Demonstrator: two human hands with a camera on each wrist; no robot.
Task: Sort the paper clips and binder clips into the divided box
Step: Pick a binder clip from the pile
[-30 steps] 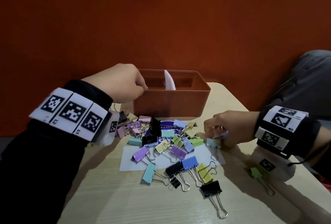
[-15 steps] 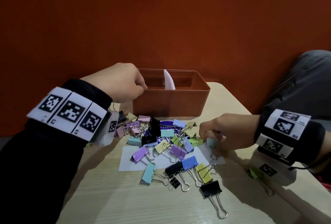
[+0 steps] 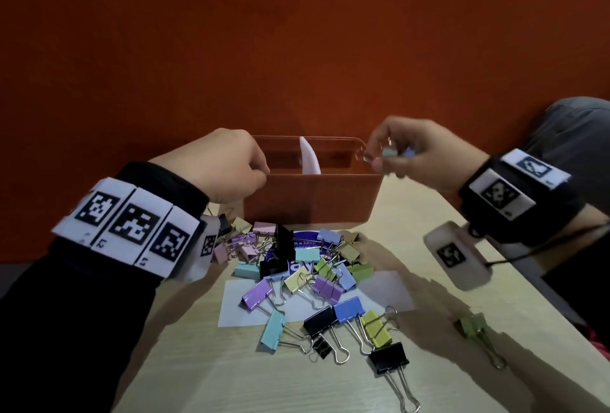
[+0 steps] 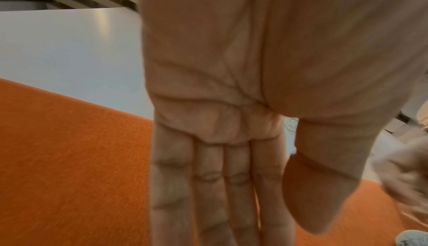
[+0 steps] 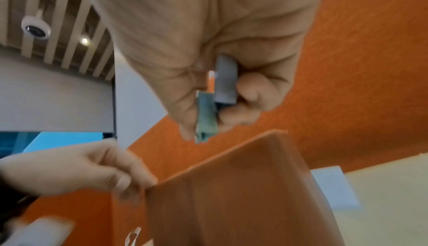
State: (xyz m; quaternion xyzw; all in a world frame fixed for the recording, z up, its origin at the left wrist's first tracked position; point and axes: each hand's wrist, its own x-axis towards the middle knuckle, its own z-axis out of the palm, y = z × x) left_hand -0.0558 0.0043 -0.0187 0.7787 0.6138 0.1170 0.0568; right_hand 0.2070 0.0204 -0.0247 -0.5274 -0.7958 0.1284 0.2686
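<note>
The orange divided box (image 3: 313, 198) stands at the table's far side, with a white divider (image 3: 310, 158) in its middle. My left hand (image 3: 260, 171) grips the box's left rim; in the right wrist view its fingers (image 5: 129, 182) pinch the box (image 5: 231, 186) at a corner. My right hand (image 3: 379, 158) hovers over the box's right end. It pinches a teal binder clip (image 3: 389, 151) (image 5: 206, 118) and holds a blue binder clip (image 3: 408, 152) (image 5: 225, 79) behind it. A pile of coloured binder clips (image 3: 297, 280) lies in front of the box.
A white paper sheet (image 3: 379, 290) lies under the pile. A green clip (image 3: 472, 326) lies apart at the right, and a black clip (image 3: 389, 356) sits nearest the front edge. An orange padded wall (image 3: 297, 49) rises behind the table.
My right hand has risen from the pile's right edge and moved back over the box's right end, carrying the teal and blue clips. My left hand has stayed on the box.
</note>
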